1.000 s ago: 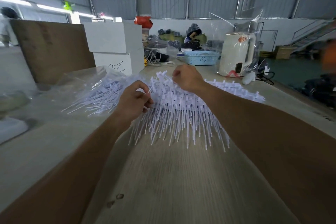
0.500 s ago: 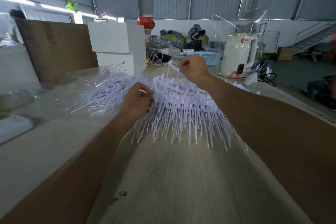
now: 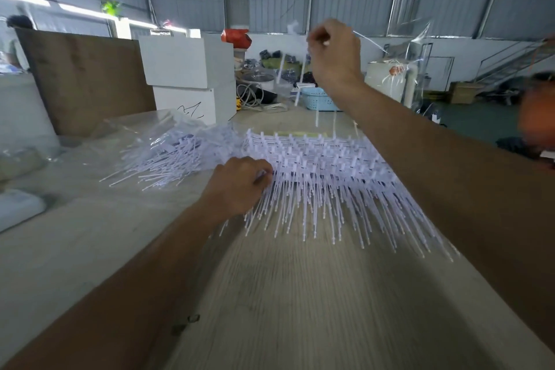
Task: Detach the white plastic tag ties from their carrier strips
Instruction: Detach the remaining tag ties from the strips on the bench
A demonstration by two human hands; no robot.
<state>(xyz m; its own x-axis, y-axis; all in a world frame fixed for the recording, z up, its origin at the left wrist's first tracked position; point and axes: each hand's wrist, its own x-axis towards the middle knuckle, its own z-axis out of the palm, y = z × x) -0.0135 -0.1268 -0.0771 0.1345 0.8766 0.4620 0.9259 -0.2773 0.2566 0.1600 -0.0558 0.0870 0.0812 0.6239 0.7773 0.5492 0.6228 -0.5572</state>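
On the wooden counter [image 3: 300, 309], the left hand [image 3: 240, 186], fingers curled, pins the near edge of the stacked white tag ties [image 3: 324, 186]. Farther off, the raised right hand [image 3: 333, 54] pinches a few dangling ties [image 3: 316, 111] above the stack.

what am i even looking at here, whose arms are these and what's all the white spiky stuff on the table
There is no machine here: a person wears a camera on their head, so you see their own two arms from above. The white spiky mass is a stack of plastic tag ties joined on carrier strips, lying on a pale wooden table. The left hand rests on the stack's near left edge, fingers curled into the ties. The right hand is raised high, pinching a few ties that dangle below it. A looser pile of ties lies to the left on clear plastic.
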